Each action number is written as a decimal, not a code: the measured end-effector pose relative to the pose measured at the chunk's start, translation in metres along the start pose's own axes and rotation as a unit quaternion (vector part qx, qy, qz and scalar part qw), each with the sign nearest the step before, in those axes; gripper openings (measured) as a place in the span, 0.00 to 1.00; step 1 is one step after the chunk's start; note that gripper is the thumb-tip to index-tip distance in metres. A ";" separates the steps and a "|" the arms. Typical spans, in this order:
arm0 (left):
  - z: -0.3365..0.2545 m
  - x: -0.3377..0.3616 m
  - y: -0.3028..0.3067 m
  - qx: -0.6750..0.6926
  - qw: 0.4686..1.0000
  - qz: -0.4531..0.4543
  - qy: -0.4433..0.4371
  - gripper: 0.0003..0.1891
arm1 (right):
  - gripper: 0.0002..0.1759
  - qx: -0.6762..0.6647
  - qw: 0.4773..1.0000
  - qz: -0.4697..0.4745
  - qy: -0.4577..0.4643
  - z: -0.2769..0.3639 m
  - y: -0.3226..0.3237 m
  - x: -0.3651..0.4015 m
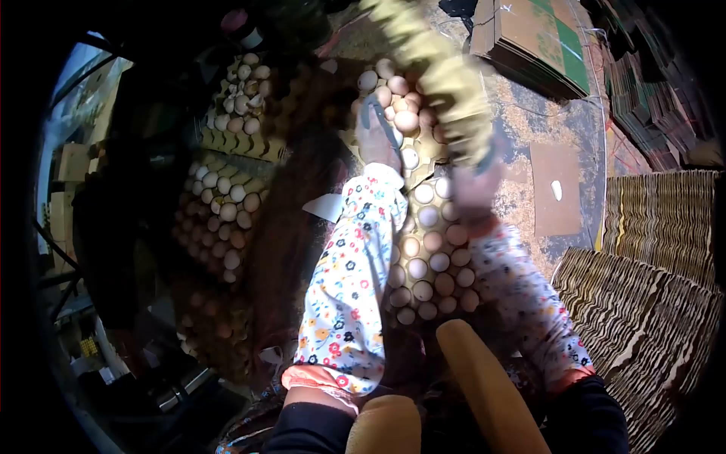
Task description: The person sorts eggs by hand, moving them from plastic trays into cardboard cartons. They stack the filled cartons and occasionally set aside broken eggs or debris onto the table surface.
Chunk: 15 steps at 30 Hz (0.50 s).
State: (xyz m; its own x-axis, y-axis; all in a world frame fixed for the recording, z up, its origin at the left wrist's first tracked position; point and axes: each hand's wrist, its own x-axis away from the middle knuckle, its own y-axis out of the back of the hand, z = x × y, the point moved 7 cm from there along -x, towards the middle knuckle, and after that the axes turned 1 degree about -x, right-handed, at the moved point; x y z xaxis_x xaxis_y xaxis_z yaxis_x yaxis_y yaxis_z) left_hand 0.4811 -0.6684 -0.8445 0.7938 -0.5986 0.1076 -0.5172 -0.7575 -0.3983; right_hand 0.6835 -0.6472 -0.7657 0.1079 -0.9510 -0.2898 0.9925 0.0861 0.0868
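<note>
My right hand (478, 188), smeared by motion, grips the lower end of a yellowish pulp egg tray (454, 94) tilted up on its edge. My left hand (376, 142) reaches to the left side of a group of brown and white eggs (406, 120). A grey-blue curved strip (368, 113) shows at its fingers, which I cannot make out clearly. Closer to me, a tray (417, 284) holds rows of pale and brown eggs. Both forearms wear floral sleeves.
On the left stand more egg trays (242, 144), some with broken-looking eggs. Stacks of pulp trays (658, 227) fill the right side. Flattened cardboard boxes (529, 38) lie at the top right, with a cardboard sheet (556, 204) on the littered floor.
</note>
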 end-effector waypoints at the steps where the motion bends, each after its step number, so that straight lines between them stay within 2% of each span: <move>1: -0.017 0.002 0.014 -0.122 0.991 -0.035 -0.045 0.18 | 0.26 -0.090 0.991 -0.070 -0.066 -0.003 0.022 -0.009; 2: -0.021 0.004 0.033 -0.185 0.976 -0.078 -0.083 0.19 | 0.23 -0.178 0.966 -0.148 -0.115 -0.005 0.043 -0.017; 3: -0.025 0.005 0.051 -0.247 0.954 -0.119 -0.122 0.20 | 0.22 -0.161 0.967 -0.167 -0.106 -0.037 0.087 -0.028; 4: -0.012 -0.003 0.074 -0.262 0.952 -0.135 -0.080 0.20 | 0.21 -0.143 0.967 -0.185 -0.098 -0.069 0.132 -0.039; 5: -0.005 -0.005 0.089 -0.276 0.948 -0.152 -0.038 0.21 | 0.22 -0.338 0.879 -0.224 -0.249 -0.113 0.159 -0.042; 6: -0.007 0.001 0.088 -0.199 0.970 -0.139 -0.015 0.24 | 0.25 -0.328 0.900 -0.191 -0.216 -0.112 0.176 -0.042; 7: -0.022 0.007 0.081 -0.306 0.941 -0.134 -0.051 0.26 | 0.28 -0.318 0.917 -0.159 -0.182 -0.109 0.191 -0.042; 9: -0.040 0.020 0.055 -0.504 0.848 -0.114 -0.117 0.30 | 0.33 -0.426 0.842 -0.223 -0.245 -0.127 0.214 -0.024; 10: -0.048 0.025 0.030 -0.545 0.823 -0.036 -0.155 0.35 | 0.31 -0.395 0.835 -0.229 -0.306 -0.125 0.204 -0.005; 11: -0.046 0.025 0.007 -0.524 0.804 0.075 -0.271 0.34 | 0.29 -0.366 0.823 -0.231 -0.367 -0.123 0.194 0.015; 12: -0.040 0.027 -0.010 -0.615 0.739 0.103 -0.256 0.35 | 0.27 -0.341 0.806 -0.230 -0.425 -0.120 0.184 0.036; 13: -0.032 0.030 -0.026 -0.698 0.663 0.130 -0.238 0.36 | 0.25 -0.272 0.864 -0.139 -0.400 -0.127 0.176 0.047; 14: -0.006 0.018 -0.025 -0.736 0.621 0.202 -0.178 0.37 | 0.22 -0.198 0.910 -0.058 -0.359 -0.134 0.167 0.059; 15: -0.008 0.013 -0.027 -0.728 0.632 0.176 -0.199 0.33 | 0.18 -0.117 0.953 -0.002 -0.279 -0.123 0.144 0.056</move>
State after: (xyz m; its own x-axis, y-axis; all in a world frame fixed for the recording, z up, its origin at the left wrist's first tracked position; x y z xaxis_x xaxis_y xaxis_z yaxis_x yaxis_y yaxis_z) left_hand 0.5029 -0.6583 -0.8253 0.4152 -0.9033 -0.1082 -0.1995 -0.2065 0.9579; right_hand 0.8398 -0.6512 -0.8867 0.1208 -0.9557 0.2685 0.9855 0.0830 -0.1480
